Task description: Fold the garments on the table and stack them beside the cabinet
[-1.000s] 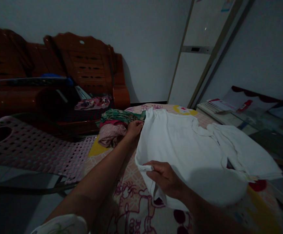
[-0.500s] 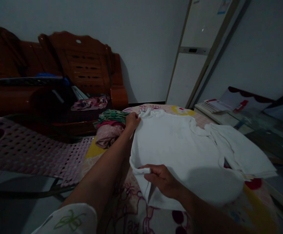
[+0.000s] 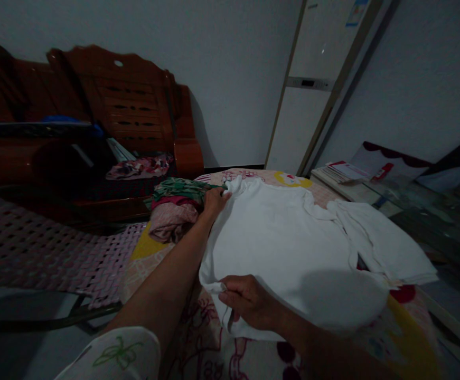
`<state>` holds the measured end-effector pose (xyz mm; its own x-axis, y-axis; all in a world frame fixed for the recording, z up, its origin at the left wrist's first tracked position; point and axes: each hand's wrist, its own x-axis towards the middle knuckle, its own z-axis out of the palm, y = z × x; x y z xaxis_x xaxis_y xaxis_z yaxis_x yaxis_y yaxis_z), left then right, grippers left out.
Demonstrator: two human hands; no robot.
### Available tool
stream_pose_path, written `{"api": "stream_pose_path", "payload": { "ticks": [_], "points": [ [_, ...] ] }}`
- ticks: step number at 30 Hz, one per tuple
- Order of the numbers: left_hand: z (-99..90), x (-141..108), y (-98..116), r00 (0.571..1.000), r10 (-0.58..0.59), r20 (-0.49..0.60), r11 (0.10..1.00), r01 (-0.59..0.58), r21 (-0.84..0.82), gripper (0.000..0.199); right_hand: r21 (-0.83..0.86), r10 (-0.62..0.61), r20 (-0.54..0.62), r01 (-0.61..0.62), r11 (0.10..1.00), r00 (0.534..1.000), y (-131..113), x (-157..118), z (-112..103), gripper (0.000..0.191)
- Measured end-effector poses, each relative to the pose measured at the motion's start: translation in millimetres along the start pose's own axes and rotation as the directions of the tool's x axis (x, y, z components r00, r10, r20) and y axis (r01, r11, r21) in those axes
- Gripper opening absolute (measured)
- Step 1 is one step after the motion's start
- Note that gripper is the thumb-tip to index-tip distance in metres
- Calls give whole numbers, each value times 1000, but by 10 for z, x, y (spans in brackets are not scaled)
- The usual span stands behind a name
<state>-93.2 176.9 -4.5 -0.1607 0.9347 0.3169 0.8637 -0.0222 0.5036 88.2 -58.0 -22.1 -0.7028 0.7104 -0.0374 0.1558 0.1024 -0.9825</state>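
A white shirt [image 3: 269, 237] lies spread on a patterned cloth [image 3: 198, 343] over a rounded surface. My left hand [image 3: 215, 201] is closed on the shirt's far left edge, beside the heaped clothes. Nearer to me, my right hand [image 3: 247, 301] pinches the near left edge, where the fabric is bunched and slightly raised. To the right rests a folded white garment [image 3: 388, 237], close against the shirt. At the left, a pile of green, red and pink clothes [image 3: 174, 216] touches my left forearm or sits just beside it.
A woven pink chair [image 3: 67, 253] stands at the left, with a carved wooden sofa [image 3: 122, 100] behind it. A glass-topped table [image 3: 423, 206] with papers [image 3: 344, 171] is at the right. A tall white air conditioner [image 3: 304, 105] stands by the wall.
My right hand has moved slightly left and toward me with the shirt's near edge. The left hand keeps its hold on the far edge. The view has shifted a little.
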Motion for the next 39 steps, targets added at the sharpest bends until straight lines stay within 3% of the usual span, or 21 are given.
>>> {"api": "stream_pose_path", "payload": {
  "ticks": [5,8,13,17,20,22,25,27,29,32,36,39],
  "points": [
    [24,121,-101,996,-83,36,978,89,-191,23,40,94,-146,-89,995,985,81,16,42,6],
    [29,144,-176,985,-165,59,912,175,-370,20,24,121,-225,-119,993,967,79,22,45,15],
    [67,141,-163,976,-212,58,842,212,-496,19,123,214,-214,-191,974,953,21,44,16,42],
    [86,128,-75,970,-238,42,799,221,-559,25,132,220,-190,-197,971,957,-30,47,-50,16],
    [67,89,86,972,-209,108,744,230,-627,21,108,243,-164,-227,968,956,-105,-26,-187,28],
    [57,41,255,968,-162,193,658,252,-710,17,51,296,-106,-292,955,949,-169,-131,-324,28],
    [106,-50,530,955,-44,292,491,275,-826,12,-107,354,89,-344,933,931,-234,-333,-537,29],
    [205,-110,667,947,20,321,429,282,-858,14,-205,391,204,-351,914,898,-230,-437,-639,29],
    [342,-160,736,939,36,342,436,293,-851,19,-244,456,262,-399,884,851,-196,-480,-689,29],
    [519,-203,739,928,18,372,503,313,-806,23,-217,529,257,-486,847,809,-153,-452,-698,31],
    [547,-190,758,928,9,372,476,323,-818,20,-278,554,219,-493,824,803,-228,-433,-721,32],
    [503,-171,877,938,50,344,393,298,-870,18,-399,482,283,-355,845,829,-342,-496,-789,35]
  ]
}}
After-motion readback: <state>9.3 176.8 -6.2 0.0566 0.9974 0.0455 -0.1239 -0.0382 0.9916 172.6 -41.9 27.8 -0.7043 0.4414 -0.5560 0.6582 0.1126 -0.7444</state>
